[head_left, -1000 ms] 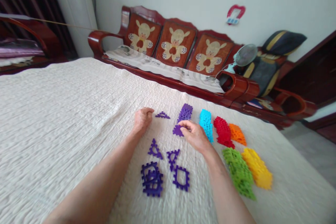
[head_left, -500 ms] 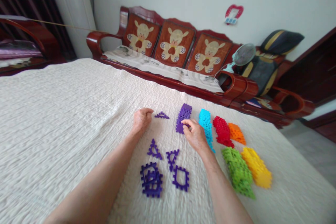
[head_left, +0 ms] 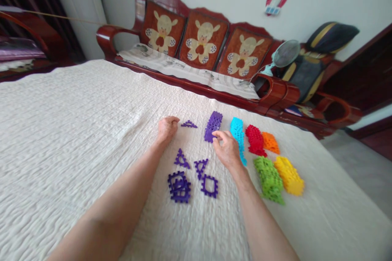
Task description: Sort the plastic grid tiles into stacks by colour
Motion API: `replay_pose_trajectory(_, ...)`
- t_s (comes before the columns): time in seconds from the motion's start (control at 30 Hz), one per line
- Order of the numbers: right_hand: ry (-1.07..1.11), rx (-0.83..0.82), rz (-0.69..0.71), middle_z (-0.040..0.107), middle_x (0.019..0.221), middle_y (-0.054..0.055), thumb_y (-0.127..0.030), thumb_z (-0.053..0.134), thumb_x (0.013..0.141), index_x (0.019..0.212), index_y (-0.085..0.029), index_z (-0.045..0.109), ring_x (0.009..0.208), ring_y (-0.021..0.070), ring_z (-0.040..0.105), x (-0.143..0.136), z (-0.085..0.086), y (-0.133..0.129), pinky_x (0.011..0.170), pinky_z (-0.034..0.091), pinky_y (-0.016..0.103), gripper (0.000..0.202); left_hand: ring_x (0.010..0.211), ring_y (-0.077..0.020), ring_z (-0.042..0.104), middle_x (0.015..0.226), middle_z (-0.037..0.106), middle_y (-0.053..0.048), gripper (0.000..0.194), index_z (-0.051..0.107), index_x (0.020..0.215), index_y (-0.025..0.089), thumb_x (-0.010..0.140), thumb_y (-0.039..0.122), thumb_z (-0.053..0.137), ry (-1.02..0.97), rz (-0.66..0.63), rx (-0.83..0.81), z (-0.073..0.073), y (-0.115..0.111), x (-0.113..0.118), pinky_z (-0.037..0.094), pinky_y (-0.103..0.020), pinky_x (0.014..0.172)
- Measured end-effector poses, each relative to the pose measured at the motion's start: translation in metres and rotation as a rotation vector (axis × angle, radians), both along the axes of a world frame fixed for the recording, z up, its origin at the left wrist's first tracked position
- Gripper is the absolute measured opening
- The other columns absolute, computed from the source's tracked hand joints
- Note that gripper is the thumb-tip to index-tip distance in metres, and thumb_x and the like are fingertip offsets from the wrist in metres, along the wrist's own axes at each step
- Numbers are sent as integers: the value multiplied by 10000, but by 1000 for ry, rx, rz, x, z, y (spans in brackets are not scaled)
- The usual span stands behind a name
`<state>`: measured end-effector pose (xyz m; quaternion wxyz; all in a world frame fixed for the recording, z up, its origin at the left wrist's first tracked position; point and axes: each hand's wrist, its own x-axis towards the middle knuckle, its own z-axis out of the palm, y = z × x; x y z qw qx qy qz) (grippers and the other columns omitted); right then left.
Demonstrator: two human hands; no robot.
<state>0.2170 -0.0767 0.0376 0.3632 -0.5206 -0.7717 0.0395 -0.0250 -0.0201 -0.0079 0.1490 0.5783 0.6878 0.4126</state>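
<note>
My left hand [head_left: 168, 129] rests on the bedspread, fingers curled closed; whatever is in them, if anything, is hidden. Just right of its fingertips lies a flat purple triangle piece [head_left: 189, 124] with notched edges. My right hand [head_left: 226, 147] has thumb and fingers bent together at the near end of a stack of purple building pieces [head_left: 214, 122]; whether they grip a piece I cannot make out. Nearer me lie two more purple triangles, one on the left [head_left: 181, 160] and one on the right [head_left: 200, 167], a purple square frame [head_left: 203, 187], and overlapping purple frames [head_left: 170, 183].
Right of my right hand are stacks in light blue [head_left: 237, 130], red [head_left: 255, 140], orange [head_left: 270, 142], green [head_left: 268, 179] and yellow [head_left: 289, 175]. Beyond the bedspread's [head_left: 76, 130] far edge stands a wooden sofa [head_left: 196, 83] with bear cushions and a small fan [head_left: 286, 54].
The view has tilted downward slightly less or shifted, so the scene sits higher in the picture. Both hands keep about the same places beside the purple triangle and the purple stack.
</note>
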Motion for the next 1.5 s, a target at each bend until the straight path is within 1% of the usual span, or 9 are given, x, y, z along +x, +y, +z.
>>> replay_pose_trajectory(0.13,-15,-99,47,653,902,66,-175,488,801,925,-189,656,817,190,627,3,-3,-35,817,495,330,209,984,-177,670,1009,747,-40,378,762,927,168,782,108,418,7,-17,-3,5,-2,0,472,-279,965)
replay_pose_trajectory(0.23,4,-158,42,651,893,67,-175,489,790,912,-184,655,801,183,625,5,-7,-63,793,503,321,206,1013,-179,662,1041,738,-71,398,756,966,145,779,101,407,54,-87,-32,14,-14,0,470,-273,967)
replay_pose_trajectory(0.33,21,-200,35,654,923,77,-183,516,765,937,-177,653,859,199,626,7,-10,-86,824,507,344,220,1030,-192,653,1070,727,-86,405,751,986,149,779,106,406,133,-127,-32,17,-39,-3,468,-302,980)
replay_pose_trajectory(0.53,39,-220,144,621,1088,99,-186,588,713,1026,-183,636,1060,230,591,3,-17,-120,977,457,412,317,1011,-200,642,1061,722,-74,406,738,975,163,759,81,405,251,-168,-30,10,-96,-13,459,-317,977)
replay_pose_trajectory(0.7,32,-198,154,584,1186,131,-155,605,676,1073,-168,628,1133,253,559,-2,-31,-136,1018,435,441,398,1051,-207,598,1041,702,-78,357,722,944,177,783,92,414,321,-216,-1,7,-120,-14,426,-334,987)
replay_pose_trajectory(1.0,86,-71,65,654,1101,114,-122,429,793,1065,-158,627,1088,217,576,-2,-48,-149,995,448,409,339,1071,-202,571,1059,672,-87,328,705,958,169,804,111,421,359,-234,37,-1,-124,-14,417,-336,963)
replay_pose_trajectory(1.27,191,-53,-62,650,1148,124,-171,363,880,1266,-165,501,1052,210,620,-3,-56,-149,930,494,411,410,1112,-214,565,1128,664,-91,334,699,984,173,808,119,421,386,-223,44,1,-128,-12,416,-351,969)
replay_pose_trajectory(1.4,291,-38,-139,637,1182,149,-259,370,925,1297,-160,468,1081,221,612,-4,-56,-147,924,500,408,397,1096,-218,582,1117,678,-83,347,705,989,172,800,120,419,390,-221,18,5,-124,-14,427,-344,970)
replay_pose_trajectory(1.5,298,-18,-149,636,1156,136,-246,406,902,1266,-179,495,1068,217,607,-2,-56,-146,926,498,400,380,1013,-209,621,1087,694,-92,368,706,1013,147,811,128,400,373,-204,-23,14,-111,-18,445,-315,944)
